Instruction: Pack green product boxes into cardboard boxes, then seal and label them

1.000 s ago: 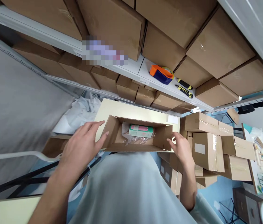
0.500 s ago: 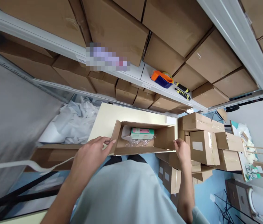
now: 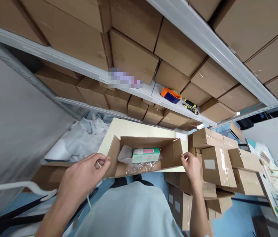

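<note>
An open cardboard box lies in front of me, at the near edge of a pale yellow table. Inside rests a green and pink product box, with bubble wrap along its near side and a translucent white sheet at its left. My left hand is closed on the left end flap of the cardboard box, thumb and fingers pinched at its edge. At the opposite end, my right hand pinches the right flap between thumb and fingers.
Shelves packed with cartons rise behind the table. An orange and blue tape dispenser and box cutters lie on one shelf. Crumpled white packing material is at left. Cartons stack up at right.
Both hands hold the end flaps, and the left flap has been pulled further outward to the left. The view has tilted, so the shelf and box sit lower in the picture.
</note>
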Motion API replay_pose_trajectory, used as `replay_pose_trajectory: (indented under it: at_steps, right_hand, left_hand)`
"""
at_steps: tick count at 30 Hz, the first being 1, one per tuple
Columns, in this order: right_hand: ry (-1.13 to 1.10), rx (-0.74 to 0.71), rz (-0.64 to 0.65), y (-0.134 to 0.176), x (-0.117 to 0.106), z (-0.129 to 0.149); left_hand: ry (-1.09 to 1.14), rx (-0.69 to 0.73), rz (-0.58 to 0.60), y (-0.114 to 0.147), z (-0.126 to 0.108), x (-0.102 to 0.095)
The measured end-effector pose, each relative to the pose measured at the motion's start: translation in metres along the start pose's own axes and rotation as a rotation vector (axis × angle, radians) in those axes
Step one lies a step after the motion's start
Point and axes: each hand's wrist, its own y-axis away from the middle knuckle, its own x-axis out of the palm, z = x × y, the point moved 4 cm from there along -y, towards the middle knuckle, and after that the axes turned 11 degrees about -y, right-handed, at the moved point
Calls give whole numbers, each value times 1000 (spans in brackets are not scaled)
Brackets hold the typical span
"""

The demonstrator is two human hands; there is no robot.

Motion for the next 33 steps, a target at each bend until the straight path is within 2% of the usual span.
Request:
replay_pose_trajectory:
  at_steps: [3, 7, 12, 16, 23, 28, 33]
  right_hand:
    - [-91, -112, 15, -9, -3, 1]
    - [-210, -290, 63, -21, -1, 15]
    - [-364, -527, 159, -25, 16, 49]
    - [-429, -712, 308, -11, 41, 86]
    - [-443, -1029, 516, 59, 83, 164]
    - [-395, -1221, 602, 128, 113, 220]
    - [-336, -1302, 693, 211, 146, 269]
  left_hand:
    - [45, -153, -39, 33, 2, -11]
    - [104, -396, -90, 98, 1, -16]
    - [129, -740, -139, 196, 8, -6]
    - [153, -921, -169, 268, 18, 6]
    - [198, -1168, -345, 374, 47, 26]
    - [284, -1315, -435, 450, 89, 51]
    - [310, -1469, -443, 527, 139, 77]
